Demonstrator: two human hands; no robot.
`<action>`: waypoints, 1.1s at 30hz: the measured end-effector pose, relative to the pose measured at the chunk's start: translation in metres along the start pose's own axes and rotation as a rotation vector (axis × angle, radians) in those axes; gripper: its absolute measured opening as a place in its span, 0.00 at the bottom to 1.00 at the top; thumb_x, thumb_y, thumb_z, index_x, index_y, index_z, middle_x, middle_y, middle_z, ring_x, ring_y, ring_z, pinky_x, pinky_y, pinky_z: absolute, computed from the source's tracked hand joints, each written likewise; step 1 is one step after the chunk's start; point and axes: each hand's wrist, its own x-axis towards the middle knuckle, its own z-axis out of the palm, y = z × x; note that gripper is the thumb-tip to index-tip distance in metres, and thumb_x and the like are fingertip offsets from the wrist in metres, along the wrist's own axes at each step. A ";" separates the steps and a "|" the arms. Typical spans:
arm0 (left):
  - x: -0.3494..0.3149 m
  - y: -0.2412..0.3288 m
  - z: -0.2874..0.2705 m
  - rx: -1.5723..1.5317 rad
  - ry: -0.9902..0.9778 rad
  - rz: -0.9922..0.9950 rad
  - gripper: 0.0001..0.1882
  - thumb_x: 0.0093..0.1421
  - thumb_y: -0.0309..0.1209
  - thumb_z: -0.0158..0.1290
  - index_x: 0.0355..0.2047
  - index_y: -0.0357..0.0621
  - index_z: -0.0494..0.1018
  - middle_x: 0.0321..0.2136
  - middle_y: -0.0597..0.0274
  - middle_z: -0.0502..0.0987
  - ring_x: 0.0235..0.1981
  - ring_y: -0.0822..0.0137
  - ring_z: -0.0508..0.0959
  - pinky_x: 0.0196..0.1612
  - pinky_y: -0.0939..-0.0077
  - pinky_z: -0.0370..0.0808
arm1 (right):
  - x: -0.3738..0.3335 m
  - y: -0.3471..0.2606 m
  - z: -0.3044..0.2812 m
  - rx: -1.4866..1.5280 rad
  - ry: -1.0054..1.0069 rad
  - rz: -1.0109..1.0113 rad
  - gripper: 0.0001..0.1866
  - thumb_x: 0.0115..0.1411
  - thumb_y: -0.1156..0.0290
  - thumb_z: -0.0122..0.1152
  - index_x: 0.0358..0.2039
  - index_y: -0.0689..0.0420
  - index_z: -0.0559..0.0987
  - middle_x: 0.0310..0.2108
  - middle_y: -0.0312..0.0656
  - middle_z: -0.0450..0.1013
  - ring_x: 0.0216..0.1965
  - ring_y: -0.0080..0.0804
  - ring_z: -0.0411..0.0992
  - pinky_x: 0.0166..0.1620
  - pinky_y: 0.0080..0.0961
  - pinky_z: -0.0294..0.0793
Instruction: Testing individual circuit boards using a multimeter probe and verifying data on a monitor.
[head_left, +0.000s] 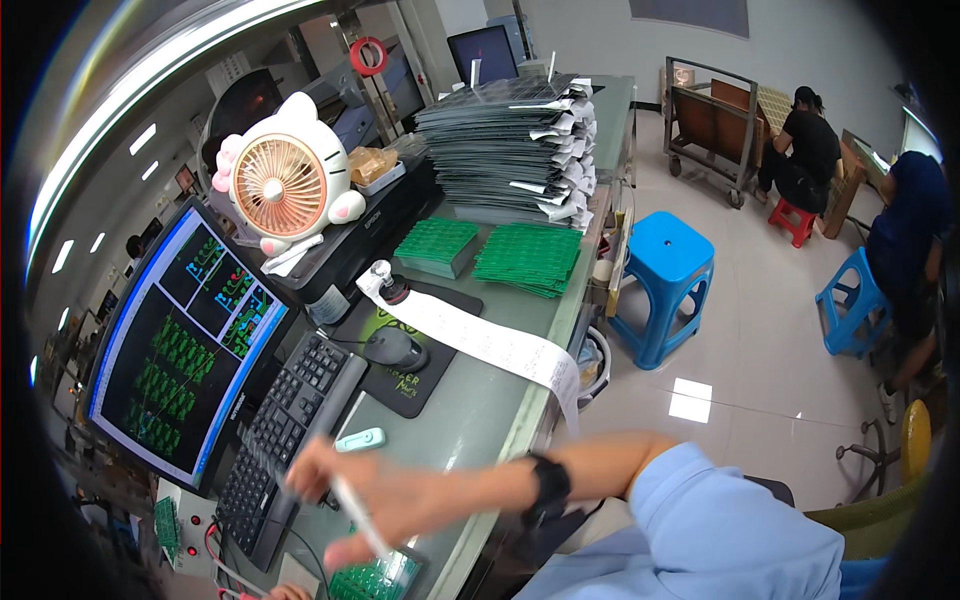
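My right hand [370, 498] reaches in from the right, over the lower edge of the black keyboard [290, 420]. It is smeared by motion and closed around a white pen-shaped stick [358, 515], whose lower end points down toward a green circuit board [375, 578]. Of my left hand [288, 592] only some fingers show at the bottom edge, left of that board; what they do is cut off. A pale green handheld tool [360, 440] lies just above my right hand. The tilted monitor [185, 350] shows green board layouts on black.
Green circuit board stacks [528, 260] sit beside a tall pile of dark sheets with papers [505, 150]. A mouse [397, 350], a paper strip [480, 335] and a cat-shaped fan [285, 180] are nearby. A blue stool [668, 260] stands right of the desk; two people sit farther off.
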 end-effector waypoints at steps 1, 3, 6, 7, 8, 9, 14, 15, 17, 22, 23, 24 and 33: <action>-0.002 -0.012 -0.038 0.168 0.029 -0.082 0.17 0.64 0.36 0.45 0.21 0.39 0.66 0.20 0.61 0.74 0.18 0.68 0.73 0.21 0.76 0.69 | -0.001 -0.013 -0.035 -0.185 0.020 0.023 0.37 0.46 0.52 0.74 0.48 0.60 0.65 0.45 0.47 0.68 0.49 0.37 0.69 0.53 0.32 0.68; -0.017 -0.011 -0.034 0.405 0.095 -0.145 0.17 0.63 0.36 0.47 0.20 0.38 0.67 0.18 0.61 0.73 0.15 0.68 0.72 0.18 0.76 0.68 | -0.004 -0.029 -0.103 -0.584 0.165 0.114 0.38 0.44 0.47 0.74 0.48 0.58 0.69 0.44 0.46 0.69 0.47 0.40 0.69 0.51 0.35 0.69; -0.025 -0.025 -0.045 0.756 0.147 -0.215 0.18 0.62 0.36 0.50 0.19 0.37 0.68 0.13 0.61 0.72 0.12 0.68 0.71 0.15 0.74 0.67 | -0.019 -0.028 -0.202 -1.263 0.488 0.278 0.40 0.39 0.33 0.69 0.40 0.55 0.75 0.36 0.50 0.74 0.43 0.48 0.71 0.45 0.42 0.71; -0.025 -0.032 -0.049 0.857 0.128 -0.219 0.18 0.61 0.36 0.52 0.18 0.37 0.69 0.11 0.61 0.70 0.11 0.67 0.71 0.15 0.73 0.68 | -0.028 -0.028 -0.224 -1.395 0.567 0.386 0.39 0.39 0.33 0.68 0.40 0.55 0.75 0.37 0.50 0.74 0.44 0.47 0.71 0.47 0.42 0.69; -0.026 -0.023 -0.035 0.948 0.135 -0.198 0.20 0.61 0.39 0.52 0.17 0.38 0.71 0.09 0.60 0.71 0.13 0.67 0.73 0.19 0.71 0.71 | -0.036 -0.020 -0.246 -1.518 0.562 0.492 0.40 0.37 0.33 0.68 0.39 0.55 0.75 0.37 0.50 0.74 0.45 0.47 0.70 0.48 0.42 0.67; -0.025 -0.021 -0.032 0.949 0.134 -0.200 0.20 0.61 0.39 0.52 0.17 0.38 0.71 0.09 0.60 0.71 0.13 0.67 0.73 0.19 0.71 0.71 | -0.046 -0.012 -0.265 -1.631 0.554 0.597 0.40 0.36 0.32 0.69 0.38 0.55 0.75 0.38 0.49 0.74 0.46 0.46 0.70 0.49 0.42 0.65; -0.021 -0.012 -0.033 1.707 0.361 -0.070 0.24 0.63 0.48 0.48 0.24 0.36 0.73 0.20 0.47 0.77 0.24 0.49 0.78 0.31 0.60 0.73 | -0.080 0.015 -0.278 -1.677 0.400 0.138 0.27 0.48 0.42 0.65 0.35 0.53 0.74 0.40 0.42 0.75 0.45 0.42 0.70 0.49 0.42 0.62; -0.026 -0.004 -0.027 1.706 0.371 -0.092 0.24 0.63 0.48 0.48 0.24 0.36 0.73 0.20 0.47 0.77 0.24 0.49 0.78 0.31 0.60 0.73 | -0.078 0.015 -0.269 -1.503 0.366 -0.116 0.22 0.53 0.46 0.63 0.34 0.52 0.74 0.40 0.39 0.75 0.44 0.41 0.70 0.49 0.41 0.62; -0.026 0.027 -0.002 1.611 0.449 -0.022 0.23 0.65 0.48 0.45 0.29 0.38 0.73 0.25 0.44 0.77 0.28 0.44 0.76 0.31 0.56 0.70 | -0.084 0.011 -0.238 -1.304 0.202 -0.015 0.13 0.60 0.54 0.57 0.33 0.51 0.75 0.41 0.37 0.75 0.44 0.39 0.71 0.51 0.40 0.63; 0.003 0.070 0.113 1.278 -0.021 0.174 0.09 0.63 0.32 0.52 0.31 0.38 0.72 0.25 0.51 0.74 0.29 0.50 0.74 0.33 0.61 0.69 | -0.129 0.018 -0.206 -1.285 -0.014 0.015 0.17 0.62 0.54 0.55 0.40 0.54 0.76 0.41 0.42 0.75 0.45 0.39 0.72 0.57 0.42 0.62; 0.010 0.073 0.134 1.305 -0.175 0.257 0.06 0.61 0.29 0.53 0.32 0.38 0.72 0.27 0.52 0.73 0.31 0.52 0.74 0.35 0.63 0.69 | -0.131 0.015 -0.205 -1.276 -0.024 0.015 0.17 0.62 0.54 0.55 0.40 0.54 0.76 0.41 0.42 0.75 0.45 0.39 0.72 0.57 0.42 0.62; 0.018 0.071 0.154 1.270 -0.272 0.360 0.05 0.60 0.28 0.53 0.33 0.39 0.72 0.30 0.52 0.73 0.34 0.52 0.74 0.38 0.64 0.69 | -0.133 0.009 -0.201 -1.233 -0.056 0.010 0.18 0.63 0.54 0.55 0.42 0.55 0.76 0.41 0.43 0.75 0.44 0.39 0.72 0.59 0.43 0.61; 0.135 -0.005 0.289 1.243 -0.574 0.777 0.30 0.59 0.53 0.51 0.54 0.47 0.70 0.56 0.37 0.64 0.60 0.39 0.61 0.61 0.53 0.61 | -0.104 0.001 -0.236 -0.437 0.111 0.359 0.15 0.65 0.62 0.50 0.44 0.59 0.77 0.34 0.39 0.76 0.33 0.24 0.72 0.36 0.24 0.69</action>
